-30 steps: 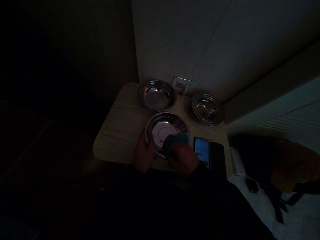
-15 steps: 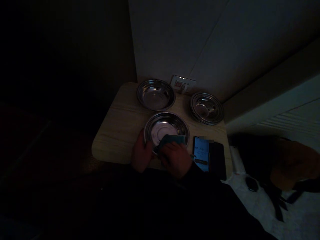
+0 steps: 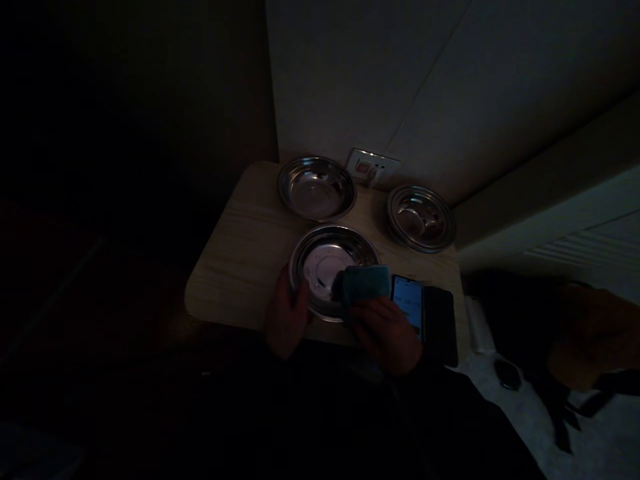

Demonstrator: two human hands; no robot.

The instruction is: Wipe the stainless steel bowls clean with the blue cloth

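The scene is very dark. A steel plate (image 3: 325, 257) lies at the near edge of a small wooden table (image 3: 240, 267). My left hand (image 3: 286, 319) grips the plate's near left rim, fingers closed on it. My right hand (image 3: 387, 331) holds a teal cloth (image 3: 365, 283) pressed on the plate's near right side. A lit phone (image 3: 407, 303) lies right beside that hand.
Another steel plate (image 3: 316, 188) sits at the back of the table, and a stack of steel plates (image 3: 420, 218) at the back right. A wall socket (image 3: 373, 167) is behind them. A dark bag (image 3: 575, 333) lies on pale bedding at the right.
My right hand has swept the cloth from the plate's near middle toward its right side. The left hand has stayed on the rim.
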